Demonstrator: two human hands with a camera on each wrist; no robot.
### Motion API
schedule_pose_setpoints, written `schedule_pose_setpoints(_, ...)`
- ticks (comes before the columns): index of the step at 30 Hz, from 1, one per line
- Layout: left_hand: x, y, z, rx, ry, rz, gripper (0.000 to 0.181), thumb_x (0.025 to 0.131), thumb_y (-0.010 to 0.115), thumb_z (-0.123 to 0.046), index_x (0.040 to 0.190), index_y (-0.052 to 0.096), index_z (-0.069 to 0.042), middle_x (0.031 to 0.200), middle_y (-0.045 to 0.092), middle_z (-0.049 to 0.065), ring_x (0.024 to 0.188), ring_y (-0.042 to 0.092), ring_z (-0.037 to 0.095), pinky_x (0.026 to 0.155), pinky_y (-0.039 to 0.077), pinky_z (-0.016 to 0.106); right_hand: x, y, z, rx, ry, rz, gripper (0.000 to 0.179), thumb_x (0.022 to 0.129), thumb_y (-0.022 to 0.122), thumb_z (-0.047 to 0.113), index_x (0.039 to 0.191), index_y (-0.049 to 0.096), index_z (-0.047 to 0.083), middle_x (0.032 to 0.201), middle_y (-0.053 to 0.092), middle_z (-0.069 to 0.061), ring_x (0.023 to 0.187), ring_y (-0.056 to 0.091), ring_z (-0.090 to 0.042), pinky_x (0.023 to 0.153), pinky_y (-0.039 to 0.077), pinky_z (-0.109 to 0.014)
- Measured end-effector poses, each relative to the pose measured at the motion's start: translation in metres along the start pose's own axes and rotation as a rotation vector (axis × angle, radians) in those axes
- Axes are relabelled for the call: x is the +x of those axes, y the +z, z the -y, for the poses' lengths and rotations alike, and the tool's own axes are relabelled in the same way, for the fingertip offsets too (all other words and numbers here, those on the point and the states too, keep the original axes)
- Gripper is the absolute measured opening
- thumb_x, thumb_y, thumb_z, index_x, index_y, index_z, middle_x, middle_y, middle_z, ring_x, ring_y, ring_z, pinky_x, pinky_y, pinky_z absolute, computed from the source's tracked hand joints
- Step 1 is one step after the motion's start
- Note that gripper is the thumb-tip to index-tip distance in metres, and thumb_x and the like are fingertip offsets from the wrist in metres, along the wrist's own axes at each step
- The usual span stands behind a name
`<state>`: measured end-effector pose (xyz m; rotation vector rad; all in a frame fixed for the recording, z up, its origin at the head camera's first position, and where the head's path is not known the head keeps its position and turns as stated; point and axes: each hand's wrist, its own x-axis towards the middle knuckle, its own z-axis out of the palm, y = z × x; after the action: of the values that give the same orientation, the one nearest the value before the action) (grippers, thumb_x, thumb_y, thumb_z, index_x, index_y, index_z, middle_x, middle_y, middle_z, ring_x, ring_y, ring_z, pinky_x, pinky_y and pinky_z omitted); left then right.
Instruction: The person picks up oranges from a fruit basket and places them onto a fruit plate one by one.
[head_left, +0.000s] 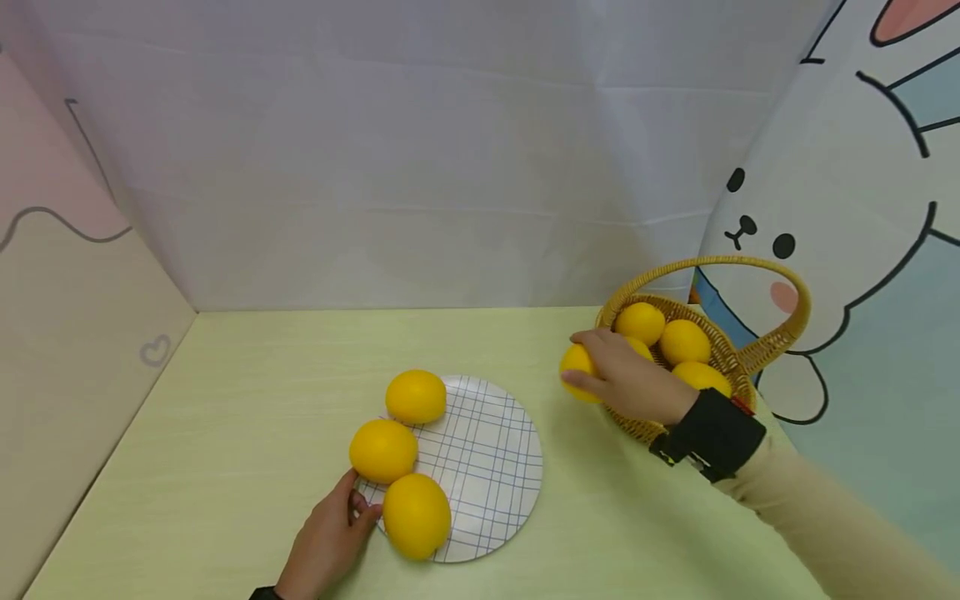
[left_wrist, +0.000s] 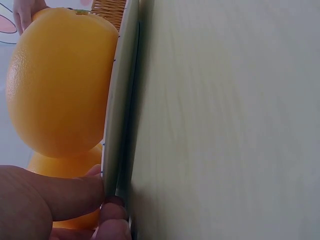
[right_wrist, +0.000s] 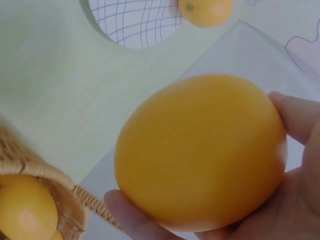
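My right hand grips a yellow-orange fruit, an orange, just off the basket's left rim. In the right wrist view, thumb and fingers spread around this orange. The wicker basket with an arched handle holds several more oranges. At the lower left, my left hand pinches the edge of a round white plate with a blue grid. The left wrist view shows thumb and fingertip on either side of the plate's rim. Three oranges sit along the plate's left side.
The pale yellow-green table carries both plate and basket. A white sheet hangs behind it. Cartoon-printed panels stand at the left and right, the right one close beside the basket.
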<state>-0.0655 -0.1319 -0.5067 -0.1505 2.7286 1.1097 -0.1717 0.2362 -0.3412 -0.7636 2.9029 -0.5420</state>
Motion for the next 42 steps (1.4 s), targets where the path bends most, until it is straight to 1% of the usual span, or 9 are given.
schedule_pose_setpoints(4, -0.003, -0.001, -0.003, 0.004, 0.007, -0.006, 0.050, 0.090, 0.063, -0.026, 0.128, 0.046, 0.000, 0.082, 0.051, -0.003, 0.067, 0.044, 0.013, 0.058, 0.035, 0.028, 0.005, 0.007, 0.008, -0.003, -0.022, -0.007, 0.064, 0.096, 0.049, 0.044, 0.136, 0.041, -0.005, 0.131, 0.047, -0.023, 0.116, 0.046, -0.033, 0.097, 0.039, -0.048)
schedule_pose_setpoints(9, -0.006, -0.003, -0.006, 0.011, 0.009, -0.005, 0.051, 0.090, 0.063, -0.026, 0.129, 0.046, 0.001, 0.082, 0.051, -0.002, 0.067, 0.044, 0.013, 0.059, 0.035, 0.028, 0.014, 0.016, 0.016, -0.025, -0.103, -0.027, 0.062, 0.095, 0.053, 0.040, 0.135, 0.041, -0.006, 0.130, 0.048, -0.023, 0.112, 0.047, -0.032, 0.096, 0.041, -0.045)
schedule_pose_setpoints(13, -0.006, -0.004, -0.008, 0.015, 0.000, -0.004, 0.052, 0.090, 0.063, -0.027, 0.130, 0.045, 0.002, 0.082, 0.052, -0.002, 0.067, 0.044, 0.013, 0.059, 0.035, 0.028, 0.024, 0.025, 0.025, -0.038, -0.165, 0.001, 0.062, 0.094, 0.054, 0.039, 0.137, 0.039, -0.005, 0.134, 0.044, -0.022, 0.116, 0.045, -0.031, 0.098, 0.041, -0.043)
schedule_pose_setpoints(17, -0.006, -0.005, -0.008, 0.011, -0.013, 0.005, 0.052, 0.090, 0.063, -0.027, 0.130, 0.045, 0.002, 0.082, 0.051, -0.002, 0.068, 0.044, 0.014, 0.059, 0.035, 0.029, 0.035, 0.038, 0.034, -0.083, -0.208, 0.015, 0.065, 0.094, 0.053, 0.041, 0.139, 0.038, -0.003, 0.138, 0.041, -0.021, 0.123, 0.041, -0.031, 0.099, 0.041, -0.041)
schedule_pose_setpoints(23, -0.005, -0.004, -0.008, 0.017, -0.011, 0.003, 0.052, 0.091, 0.062, -0.030, 0.128, 0.045, 0.002, 0.082, 0.051, -0.002, 0.067, 0.043, 0.014, 0.058, 0.035, 0.029, 0.050, 0.062, 0.042, -0.169, -0.263, -0.031, 0.064, 0.093, 0.057, 0.040, 0.140, 0.039, 0.000, 0.140, 0.040, -0.018, 0.130, 0.037, -0.030, 0.089, 0.047, -0.045)
schedule_pose_setpoints(27, -0.006, -0.004, -0.008, 0.015, -0.013, 0.001, 0.051, 0.090, 0.062, -0.027, 0.129, 0.045, 0.002, 0.082, 0.051, -0.002, 0.067, 0.044, 0.014, 0.058, 0.035, 0.029, 0.058, 0.076, 0.042, -0.224, -0.271, -0.033, 0.065, 0.092, 0.055, 0.044, 0.141, 0.039, 0.004, 0.143, 0.039, -0.015, 0.131, 0.035, -0.027, 0.087, 0.048, -0.044)
schedule_pose_setpoints(30, -0.005, -0.004, -0.008, 0.014, -0.012, 0.003, 0.053, 0.091, 0.062, -0.028, 0.129, 0.045, 0.003, 0.082, 0.051, -0.002, 0.068, 0.044, 0.014, 0.059, 0.035, 0.029, 0.065, 0.084, 0.041, -0.251, -0.279, -0.021, 0.066, 0.093, 0.052, 0.047, 0.143, 0.037, 0.006, 0.146, 0.036, -0.013, 0.133, 0.033, -0.025, 0.088, 0.046, -0.042)
schedule_pose_setpoints(36, -0.004, -0.003, -0.007, 0.008, -0.009, 0.007, 0.054, 0.091, 0.062, -0.031, 0.129, 0.045, 0.003, 0.083, 0.051, -0.002, 0.068, 0.043, 0.014, 0.058, 0.035, 0.029, 0.077, 0.098, 0.038, -0.280, -0.320, -0.031, 0.067, 0.093, 0.054, 0.045, 0.144, 0.035, 0.005, 0.147, 0.034, -0.013, 0.134, 0.031, -0.025, 0.090, 0.045, -0.042)
schedule_pose_setpoints(42, -0.004, -0.002, -0.006, 0.009, -0.011, 0.006, 0.056, 0.090, 0.062, -0.031, 0.130, 0.044, 0.003, 0.083, 0.051, -0.002, 0.068, 0.043, 0.014, 0.059, 0.035, 0.030, 0.086, 0.107, 0.034, -0.318, -0.324, -0.022, 0.068, 0.093, 0.054, 0.044, 0.144, 0.035, 0.004, 0.147, 0.034, -0.014, 0.135, 0.031, -0.027, 0.092, 0.044, -0.044)
